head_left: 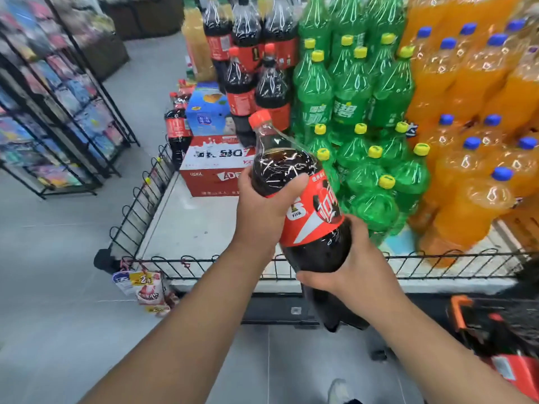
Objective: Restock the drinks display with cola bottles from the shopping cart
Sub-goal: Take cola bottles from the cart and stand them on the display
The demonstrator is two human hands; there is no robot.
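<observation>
Red-capped cola bottle tilts between both hands: left hand grips its shoulder, right hand cups its base, green soda bottles just beyond.

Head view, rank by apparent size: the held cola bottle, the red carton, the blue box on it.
1. held cola bottle, though nearness inflates it.
2. red carton.
3. blue box.

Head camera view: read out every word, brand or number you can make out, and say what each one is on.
"FIFA": white badge on the cola bottle label.
"雪碧": labels of the green bottles.
"AD": red-and-white carton.
"2": yellow tag on the hanging snack packet.
Too blurred or cut off: the other cola label characters, the blue box, the small carton print.
</observation>
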